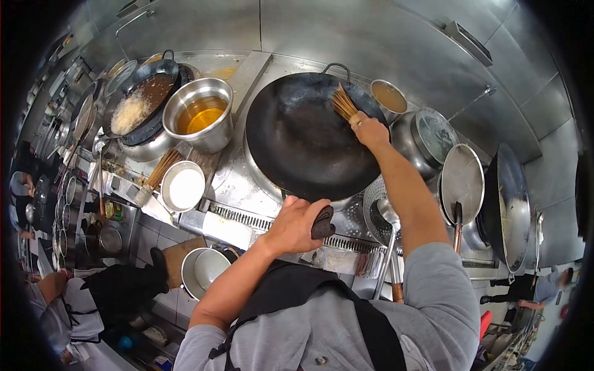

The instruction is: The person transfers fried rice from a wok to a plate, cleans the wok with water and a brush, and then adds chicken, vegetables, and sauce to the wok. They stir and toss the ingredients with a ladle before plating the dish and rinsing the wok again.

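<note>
A large black wok [303, 139] sits on the stove in the middle, dark and bare inside. My right hand [370, 130] is closed around the bound end of a bamboo brush [342, 104], whose bristles touch the wok's upper right inner wall. At the wok's near edge, my left hand [297, 222] is wrapped round a dark folded cloth [323, 224]. The cloth and hand hide what they grip at the rim.
Left are a pot of yellow oil [199, 117], a wok of frying food [133, 111], a white bowl [184, 187] and another brush [162, 170]. Right are a strainer [463, 182], a ladle [388, 212] and a tilted wok [512, 207]. Other people stand at both sides.
</note>
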Motion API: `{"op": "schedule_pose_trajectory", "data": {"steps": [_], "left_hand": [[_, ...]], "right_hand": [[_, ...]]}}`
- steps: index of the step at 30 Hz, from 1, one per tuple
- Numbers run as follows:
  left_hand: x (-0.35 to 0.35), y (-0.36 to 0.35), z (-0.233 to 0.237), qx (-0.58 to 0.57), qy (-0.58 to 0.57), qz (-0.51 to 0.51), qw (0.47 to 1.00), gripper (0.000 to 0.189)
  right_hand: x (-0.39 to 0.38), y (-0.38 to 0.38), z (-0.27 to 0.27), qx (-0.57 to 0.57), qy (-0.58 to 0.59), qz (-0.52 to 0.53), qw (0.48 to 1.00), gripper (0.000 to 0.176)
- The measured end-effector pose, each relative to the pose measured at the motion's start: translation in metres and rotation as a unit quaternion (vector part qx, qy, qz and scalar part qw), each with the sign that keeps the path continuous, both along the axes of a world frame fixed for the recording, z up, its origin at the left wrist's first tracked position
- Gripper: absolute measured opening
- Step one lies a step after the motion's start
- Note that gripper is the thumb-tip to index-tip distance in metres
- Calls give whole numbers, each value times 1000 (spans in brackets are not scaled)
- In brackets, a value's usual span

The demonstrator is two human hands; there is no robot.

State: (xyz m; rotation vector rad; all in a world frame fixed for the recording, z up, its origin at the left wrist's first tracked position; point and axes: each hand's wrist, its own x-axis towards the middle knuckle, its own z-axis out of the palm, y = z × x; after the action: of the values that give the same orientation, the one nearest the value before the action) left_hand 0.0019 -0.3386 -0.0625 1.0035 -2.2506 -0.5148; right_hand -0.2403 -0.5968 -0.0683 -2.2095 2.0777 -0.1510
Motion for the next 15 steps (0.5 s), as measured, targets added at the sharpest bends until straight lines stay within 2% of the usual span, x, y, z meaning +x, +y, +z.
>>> {"op": "schedule_pose_trajectory", "data": {"steps": [1,3,5,7,8,9,10,11,13,15], "left_hand": [[1,5,0,12,-3,7,1000,80],[-1,1,0,24,-1,18,1000,80],[-3,1,-4,16,4,9,1000,80],[3,1,1,32,-22,11,999,81],[4,0,-2,32,-17,11,999,81],[4,2,-3,31,-17,10,999,81],[2,2,-3,29,-19,5,999,82],[1,1,-2,22,-19,2,1000,82],[0,4,-5,21,-11,14,1000,82],[2,3,-8,11,-13,21,1000,82]], "right_hand": [[5,13,15,8,-26,2,1000,37],[51,41,17,33,17,41,998,38],[82,80,1,46,-86,177,979,48],[85,127,13,78,-142,252,954,57],[59,131,24,126,-143,269,944,61],[18,121,34,168,-183,273,929,55],[-17,100,65,233,-72,218,945,52],[-41,77,90,131,11,142,981,51],[-91,34,141,-30,148,-66,986,53],[-84,28,165,-154,-36,-82,984,48]]}}
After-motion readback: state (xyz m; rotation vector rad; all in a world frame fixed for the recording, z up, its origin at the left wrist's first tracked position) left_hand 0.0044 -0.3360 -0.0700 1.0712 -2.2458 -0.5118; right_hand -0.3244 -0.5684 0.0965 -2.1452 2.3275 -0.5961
